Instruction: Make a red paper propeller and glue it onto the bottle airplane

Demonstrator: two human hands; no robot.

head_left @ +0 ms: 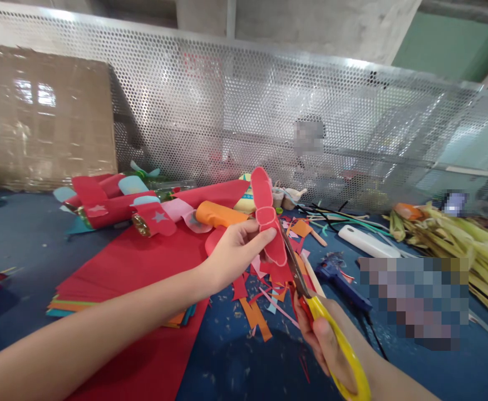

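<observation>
My left hand (237, 248) pinches a long red paper cutout (262, 189) between thumb and fingers. Pale outlines run along its rounded upper lobe, its small middle band and its lower part. My right hand (323, 340) is wrapped round the yellow handles of a pair of scissors (344, 356). The dark blades (296, 267) point up and lie along the right edge of the cutout's lower part; whether they touch the paper I cannot tell. Below the blades, paper scraps (254, 317) in red, orange, pink and blue lie scattered on the dark blue tabletop (227, 367).
Red sheets (131, 267) are stacked at left over other colours. Behind them lie red paper rolls (110, 209) and an orange roll (216, 213). A blue glue gun (344, 284), a white tool (369, 241) and dried husks (448, 234) lie right. A perforated metal panel (252, 111) stands behind.
</observation>
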